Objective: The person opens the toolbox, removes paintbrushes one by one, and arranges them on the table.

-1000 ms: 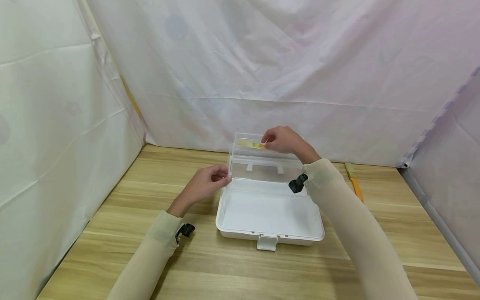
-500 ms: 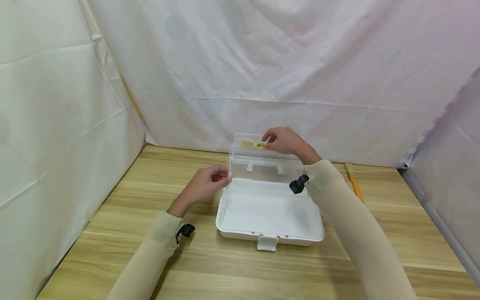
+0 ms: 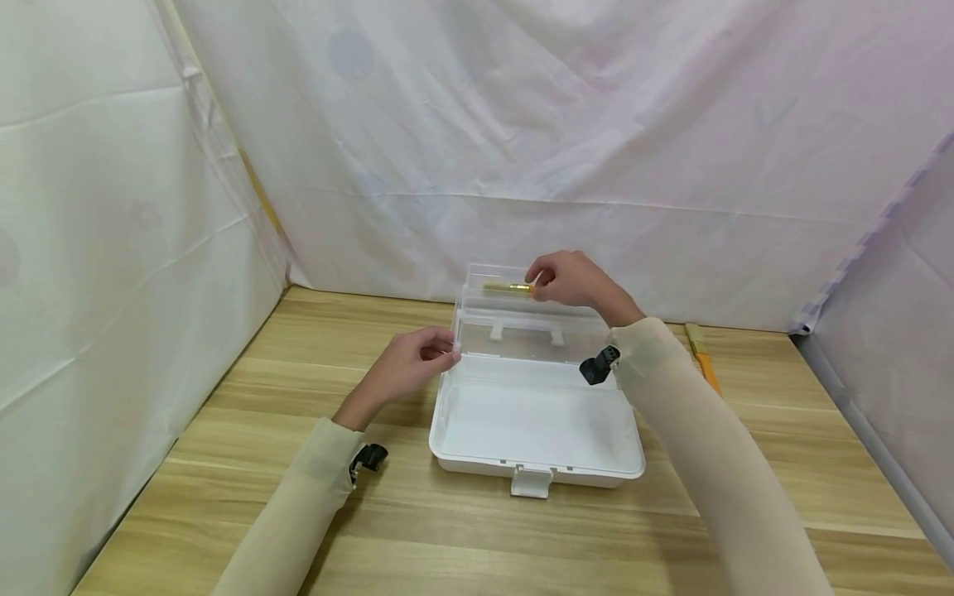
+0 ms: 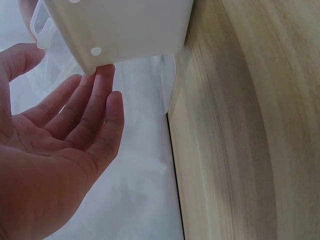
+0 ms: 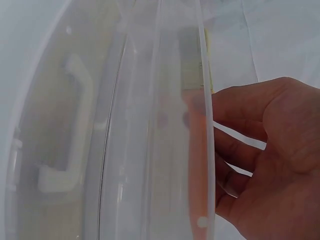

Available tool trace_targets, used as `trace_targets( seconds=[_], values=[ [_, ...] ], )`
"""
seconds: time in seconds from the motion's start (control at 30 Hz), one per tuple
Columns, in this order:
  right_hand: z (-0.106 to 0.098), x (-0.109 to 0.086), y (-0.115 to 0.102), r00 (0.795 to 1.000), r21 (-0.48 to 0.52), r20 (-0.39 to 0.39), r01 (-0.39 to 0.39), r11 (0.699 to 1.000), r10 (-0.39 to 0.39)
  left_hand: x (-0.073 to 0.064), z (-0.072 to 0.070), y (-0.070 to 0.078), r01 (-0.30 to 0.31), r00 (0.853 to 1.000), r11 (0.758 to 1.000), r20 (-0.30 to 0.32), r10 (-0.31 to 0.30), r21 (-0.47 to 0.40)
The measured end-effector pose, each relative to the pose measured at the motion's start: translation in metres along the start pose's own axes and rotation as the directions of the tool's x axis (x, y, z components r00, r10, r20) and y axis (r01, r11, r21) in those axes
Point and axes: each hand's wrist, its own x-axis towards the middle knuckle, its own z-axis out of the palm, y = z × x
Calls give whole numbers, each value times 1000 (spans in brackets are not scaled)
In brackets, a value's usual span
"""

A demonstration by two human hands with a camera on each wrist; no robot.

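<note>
Right hand [image 3: 570, 280] up at the top edge of the raised clear plastic lid [image 3: 522, 319] of the white rectangular plastic storage box [image 3: 532, 422]. Fingers curled, pinching the orange handle of a small flat paintbrush with pale bristles [image 3: 509, 287]. Brush lies level along the lid's upper rim, bristle end pointing toward the person's left. In the right wrist view the brush [image 5: 196, 145] shows through the clear wall of the lid [image 5: 145, 125], handle running into the right hand [image 5: 260, 160]; thumb and fingers close round it, grip narrow.

Left hand [image 3: 408, 364] at the left corner of the box, where lid meets base. Fingers loosely bent, tips against the lid's left edge. Left wrist view: left hand [image 4: 60, 145] palm up, fingers mostly straight and slack, fingertips [image 4: 102, 75] touching the bottom corner of the white box [image 4: 125, 25]. It grips nothing; it only rests there.

Box sits mid-table on the light wooden tabletop [image 3: 224, 463], lid standing upright at the far side, latch tab at the near edge facing the person. White base shows nothing inside.

Second flat paintbrush with orange handle [image 3: 704, 360] lies on the table well apart to the right, near the white cloth backdrop [image 3: 522, 124]. Both forearms in beige sleeves, a small black wrist camera [image 3: 599, 364] on the right one
</note>
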Motion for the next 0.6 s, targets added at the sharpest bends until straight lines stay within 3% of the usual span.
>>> trace_targets(
  seconds=[0.6],
  values=[
    [-5, -4, 5, 997, -8, -76, 18, 1000, -19, 1, -1, 1, -3, 1000, 1000, -1, 3, 0]
  ],
)
